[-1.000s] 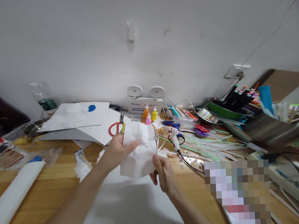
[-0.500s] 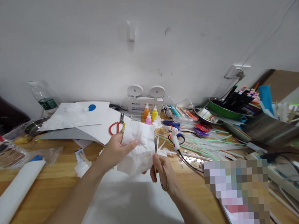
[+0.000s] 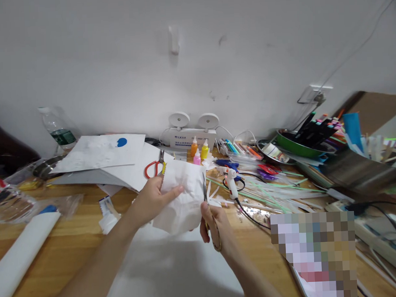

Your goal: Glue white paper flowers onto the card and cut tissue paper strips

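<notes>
My left hand pinches a crumpled white sheet of paper by its left edge and holds it up above the wooden desk. My right hand grips a pair of scissors by brownish handles. The thin blades point upward along the paper's right edge. A large white sheet lies flat on the desk under both forearms.
Red-handled scissors lie on stacked white paper behind my left hand. A glue gun, small paint bottles, markers, straws, a green pan and a water bottle crowd the back and right. A white foam slab lies left.
The paper has turned and drooped a little in my left hand, and the scissor blades have moved slightly along its right edge. Both hands stay in about the same place.
</notes>
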Available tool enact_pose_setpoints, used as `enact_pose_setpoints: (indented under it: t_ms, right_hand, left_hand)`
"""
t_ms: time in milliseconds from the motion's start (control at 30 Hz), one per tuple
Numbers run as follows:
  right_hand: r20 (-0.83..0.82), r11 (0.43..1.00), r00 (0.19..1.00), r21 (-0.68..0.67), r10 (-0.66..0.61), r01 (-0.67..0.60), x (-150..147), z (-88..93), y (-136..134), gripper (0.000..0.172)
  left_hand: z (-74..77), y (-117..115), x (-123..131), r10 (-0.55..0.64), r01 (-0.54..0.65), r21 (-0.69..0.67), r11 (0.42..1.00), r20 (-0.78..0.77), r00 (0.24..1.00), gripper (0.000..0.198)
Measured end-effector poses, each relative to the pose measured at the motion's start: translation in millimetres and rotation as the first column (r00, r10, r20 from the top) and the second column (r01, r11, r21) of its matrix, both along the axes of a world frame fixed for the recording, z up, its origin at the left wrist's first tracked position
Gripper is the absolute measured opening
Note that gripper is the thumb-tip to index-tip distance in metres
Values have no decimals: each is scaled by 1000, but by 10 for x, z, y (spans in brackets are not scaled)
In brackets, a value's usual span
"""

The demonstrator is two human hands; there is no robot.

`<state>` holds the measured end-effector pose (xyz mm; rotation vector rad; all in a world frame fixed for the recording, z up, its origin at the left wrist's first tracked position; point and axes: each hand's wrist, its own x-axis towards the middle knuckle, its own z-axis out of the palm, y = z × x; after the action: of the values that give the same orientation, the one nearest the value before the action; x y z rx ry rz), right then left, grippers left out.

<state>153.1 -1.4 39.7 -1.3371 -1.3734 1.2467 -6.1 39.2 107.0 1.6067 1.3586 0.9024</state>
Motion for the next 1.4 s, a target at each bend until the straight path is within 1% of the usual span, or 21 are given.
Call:
enact_pose_setpoints:
  t_ms: [133, 333, 500, 733, 800, 1033, 1167, 1267, 1400]
  right_hand:
    - [37, 999, 999, -7, -37, 38, -1, 7, -3, 63]
    - [16, 999, 999, -24, -38, 39, 4, -42, 6, 60]
    - [6, 999, 999, -28, -42, 43, 6, -62, 16, 60]
    - [6, 999, 1000, -25, -22, 22, 1, -99, 24, 59]
    - [4, 999, 1000, -30, -16, 16, -2, -94, 24, 59]
    - [-26, 999, 1000, -39, -9, 8, -13, -103, 10, 59]
    - [-57, 1000, 998, -17, -12, 11, -12, -106, -9, 59]
    - [-93, 1000, 996, 20, -9, 11, 1, -108, -10, 58]
    - [-81, 999, 997, 35, -8, 11, 18, -129, 1, 57]
  left_hand:
    - [-5, -7, 5, 11, -11, 15, 1000, -8, 1000, 27]
    - [-4, -13, 13, -5, 5, -1, 1000, -45, 999, 30]
    - [-2, -6, 12, -27, 27, -9, 1000, -16, 1000, 30]
    - [-41, 6, 1, 26, -26, -12, 1000, -28, 999, 33]
    - [-41, 4, 5, 46, -47, -19, 999, -14, 999, 33]
    - [-67, 4, -2, 63, -62, -31, 998, 43, 997, 30]
    - [-44, -10, 9, 24, -22, -40, 999, 54, 998, 29]
    - [-7, -28, 28, -48, 52, -62, 997, 55, 997, 29]
    - [17, -45, 43, -113, 117, -78, 990, 58, 992, 29]
